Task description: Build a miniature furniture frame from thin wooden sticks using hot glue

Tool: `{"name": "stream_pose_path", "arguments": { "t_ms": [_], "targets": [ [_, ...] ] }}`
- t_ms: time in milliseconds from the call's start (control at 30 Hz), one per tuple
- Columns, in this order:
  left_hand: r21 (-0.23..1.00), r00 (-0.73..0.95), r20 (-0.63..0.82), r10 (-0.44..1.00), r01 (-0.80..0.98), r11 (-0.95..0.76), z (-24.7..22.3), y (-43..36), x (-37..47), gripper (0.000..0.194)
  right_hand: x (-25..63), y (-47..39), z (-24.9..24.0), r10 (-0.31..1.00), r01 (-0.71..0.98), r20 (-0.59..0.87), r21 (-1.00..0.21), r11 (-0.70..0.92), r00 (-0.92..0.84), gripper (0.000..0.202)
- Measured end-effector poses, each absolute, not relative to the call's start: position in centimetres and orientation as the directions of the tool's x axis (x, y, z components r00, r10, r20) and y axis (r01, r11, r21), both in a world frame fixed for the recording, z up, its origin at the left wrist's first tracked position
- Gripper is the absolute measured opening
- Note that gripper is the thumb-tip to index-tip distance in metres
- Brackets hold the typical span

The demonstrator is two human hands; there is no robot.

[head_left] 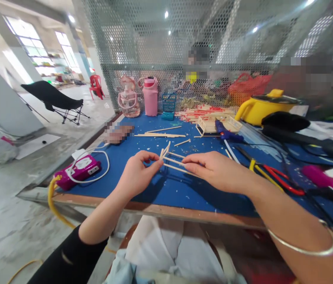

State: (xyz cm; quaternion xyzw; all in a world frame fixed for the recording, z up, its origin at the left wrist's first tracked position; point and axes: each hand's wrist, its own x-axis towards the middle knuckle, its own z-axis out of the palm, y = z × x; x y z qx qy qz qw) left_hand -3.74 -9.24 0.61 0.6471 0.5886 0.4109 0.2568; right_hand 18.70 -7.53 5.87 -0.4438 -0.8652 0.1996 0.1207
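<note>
Above the blue table mat (154, 193), both hands hold a small frame of thin wooden sticks (173, 161). My left hand (141, 172) pinches its left end, where short sticks stand up at an angle. The fingers of my right hand (210, 167) are closed on the long sticks at the right end. Loose wooden sticks (160, 135) lie on the mat behind the frame. Further back on the right, a glue gun (227, 132) rests against a stick-built tray (204, 125).
A purple power strip (79, 171) with a white cable sits at the left. Behind stand a pink bottle (150, 96), a clear pink bottle (128, 100), a blue basket (168, 104) and a yellow pot (261, 110). Red-handled pliers (284, 181) lie at the right. A person is behind the mesh.
</note>
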Motion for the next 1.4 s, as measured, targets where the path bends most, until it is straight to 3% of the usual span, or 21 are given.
{"name": "stream_pose_path", "arguments": {
  "t_ms": [133, 233, 333, 400, 533, 600, 733, 900, 1200, 1400],
  "targets": [
    [0.908, -0.004, 0.274, 0.962, 0.331, -0.257, 2.9, -7.2, -3.0, 0.022, 19.9, -5.6, 9.8, 0.670, 0.633, -0.183, -0.570, 0.524, -0.719, 0.044],
    [0.912, 0.071, 0.339, 0.938, 0.220, -0.346, 5.3, -5.2, -2.5, 0.020, 20.4, -4.4, 11.1, 0.607, 0.553, -0.230, -0.720, 0.419, -0.760, 0.043],
    [0.895, 0.141, 0.406, 0.903, 0.136, -0.424, 7.8, -3.6, -1.8, 0.018, 20.2, -3.4, 10.8, 0.679, 0.433, -0.148, -0.860, 0.270, -0.719, 0.042],
    [0.877, 0.182, 0.446, 0.876, 0.104, -0.468, 9.4, -3.0, -1.3, 0.015, 20.0, -2.9, 10.7, 0.758, 0.342, -0.023, -0.901, 0.267, -0.652, 0.041],
    [0.842, 0.250, 0.494, 0.833, 0.100, -0.530, 11.3, -2.9, -0.3, 0.014, 19.4, -3.2, 11.2, 0.862, 0.265, 0.304, -0.864, 0.429, -0.405, 0.033],
    [0.833, 0.271, 0.507, 0.818, 0.091, -0.546, 11.4, -3.1, 0.0, 0.014, 19.2, -3.8, 11.1, 0.871, 0.228, 0.379, -0.860, 0.456, -0.313, 0.032],
    [0.844, 0.279, 0.501, 0.819, 0.053, -0.534, 10.1, -3.7, 0.1, 0.011, 18.1, -5.1, 9.1, 0.878, 0.087, 0.284, -0.936, 0.340, -0.385, 0.031],
    [0.856, 0.223, 0.498, 0.838, 0.031, -0.517, 7.7, -4.5, -0.1, 0.020, 16.7, -6.4, 6.7, 0.858, 0.043, 0.270, -0.947, 0.320, -0.438, 0.026],
    [0.720, 0.263, 0.629, 0.731, 0.156, -0.676, 7.9, -4.9, -0.4, 0.020, 16.4, -7.1, 6.6, 0.868, -0.074, 0.226, -0.974, 0.216, -0.442, 0.024],
    [0.716, 0.274, 0.630, 0.727, 0.158, -0.680, 8.1, -5.0, -0.6, 0.018, 16.1, -7.4, 6.5, 0.884, -0.128, 0.181, -0.982, 0.139, -0.430, 0.027]
  ]
}}
